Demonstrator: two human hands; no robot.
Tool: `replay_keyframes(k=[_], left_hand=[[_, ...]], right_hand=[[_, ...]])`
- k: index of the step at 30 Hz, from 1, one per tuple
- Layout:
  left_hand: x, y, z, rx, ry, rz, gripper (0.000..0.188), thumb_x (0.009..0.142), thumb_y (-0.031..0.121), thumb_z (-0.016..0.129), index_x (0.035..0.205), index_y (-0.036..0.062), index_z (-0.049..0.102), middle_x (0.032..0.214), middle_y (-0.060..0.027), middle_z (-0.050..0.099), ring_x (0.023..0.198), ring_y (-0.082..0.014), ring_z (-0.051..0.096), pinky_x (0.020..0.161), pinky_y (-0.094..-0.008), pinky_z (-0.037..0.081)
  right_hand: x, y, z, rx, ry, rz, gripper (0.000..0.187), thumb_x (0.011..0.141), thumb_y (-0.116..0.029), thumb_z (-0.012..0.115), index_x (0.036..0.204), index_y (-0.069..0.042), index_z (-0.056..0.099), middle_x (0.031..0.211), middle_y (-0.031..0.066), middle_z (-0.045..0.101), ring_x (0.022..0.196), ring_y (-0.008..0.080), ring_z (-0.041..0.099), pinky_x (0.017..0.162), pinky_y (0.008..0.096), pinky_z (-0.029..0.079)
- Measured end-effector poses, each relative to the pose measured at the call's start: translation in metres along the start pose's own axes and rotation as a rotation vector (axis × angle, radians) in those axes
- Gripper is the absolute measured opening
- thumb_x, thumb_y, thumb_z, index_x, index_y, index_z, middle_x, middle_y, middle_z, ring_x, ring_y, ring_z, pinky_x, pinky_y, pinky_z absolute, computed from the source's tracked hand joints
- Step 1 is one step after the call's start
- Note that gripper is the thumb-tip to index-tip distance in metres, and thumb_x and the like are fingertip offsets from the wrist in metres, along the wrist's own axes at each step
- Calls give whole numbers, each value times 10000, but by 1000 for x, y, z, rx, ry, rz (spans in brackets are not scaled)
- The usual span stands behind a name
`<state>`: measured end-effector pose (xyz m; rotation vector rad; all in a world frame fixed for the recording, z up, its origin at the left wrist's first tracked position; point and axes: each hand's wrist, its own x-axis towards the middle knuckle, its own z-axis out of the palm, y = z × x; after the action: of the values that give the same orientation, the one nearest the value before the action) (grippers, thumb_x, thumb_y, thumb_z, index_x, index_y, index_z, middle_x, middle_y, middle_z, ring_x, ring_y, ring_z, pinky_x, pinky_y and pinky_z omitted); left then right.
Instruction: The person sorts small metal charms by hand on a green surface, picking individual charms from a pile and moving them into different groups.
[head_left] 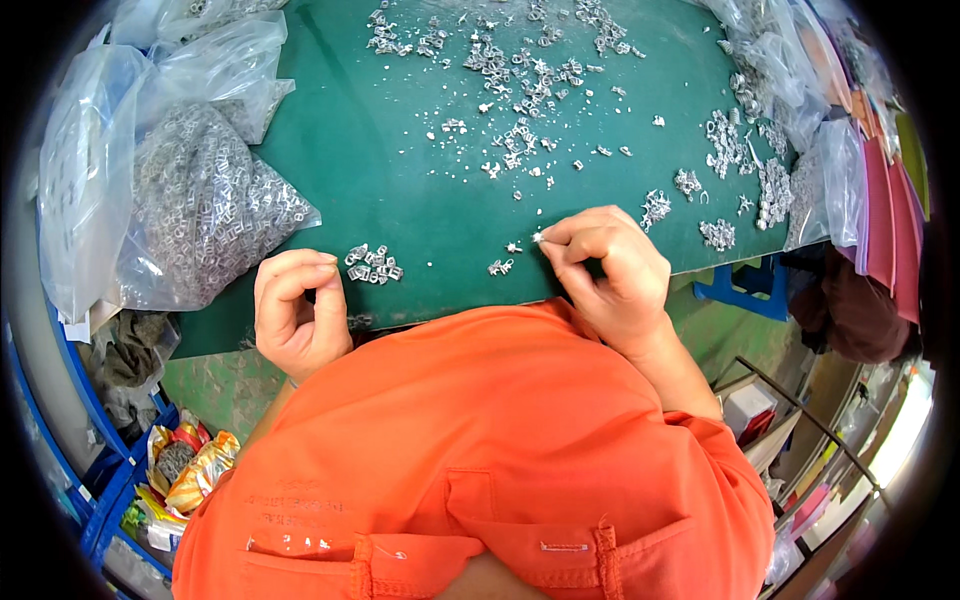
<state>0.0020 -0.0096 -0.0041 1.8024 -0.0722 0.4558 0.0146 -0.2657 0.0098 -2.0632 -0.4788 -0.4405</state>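
Note:
My left hand [300,308] is closed at the near edge of the green table, thumb and forefinger pressed together; whatever is between them is too small to make out. Just right of it lies a small pile of silver metal clips [374,265]. My right hand [615,275] pinches a small shiny metal piece [538,237] at its fingertips, a little above the tabletop. Beside those fingertips sit a few more silver pieces [500,266]. Farther back, many loose metal pieces [520,140] are scattered in clusters and mixed with tiny white bits.
A clear plastic bag [205,200] full of small metal parts stands at the left. More plastic bags [800,70] and small heaps of parts [773,190] line the right side. Beyond the table's right edge are a blue stool [750,288] and pink folders [880,210].

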Motion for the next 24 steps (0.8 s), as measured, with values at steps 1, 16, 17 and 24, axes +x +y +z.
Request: replay_keyframes(k=[1,16,17,24], left_hand=[[0,0,0,-5,1,-5,184,742,-151,589,826,13,583,888,-104,582,794,-150,564,704,-242,451],[1,-5,-3,23,-26,59,185,777,-152,555,867,8,579,944,-116,566,710,-82,498,584,-180,397],[0,-4,-3,23,-24,58,185,777,-152,555,867,8,579,944,-116,566,710,-82,498,584,-180,397],[-1,-4,-2,19,-31,44,184,782,-150,552,869,10,579,950,-112,564,708,-77,496,585,-178,396]], right_hand=[[-1,0,1,-21,-29,-37,233,664,98,687,744,-46,522,765,65,634,678,225,606,589,300,467],[23,11,13,-320,-109,-64,159,686,-12,694,820,-69,632,810,31,559,750,223,513,641,339,371],[22,12,11,-319,-111,-65,159,686,-12,694,820,-69,632,810,31,559,750,223,513,641,339,371],[26,6,2,-288,-179,-60,150,686,-21,696,810,-79,633,785,21,563,732,220,516,633,342,368]])
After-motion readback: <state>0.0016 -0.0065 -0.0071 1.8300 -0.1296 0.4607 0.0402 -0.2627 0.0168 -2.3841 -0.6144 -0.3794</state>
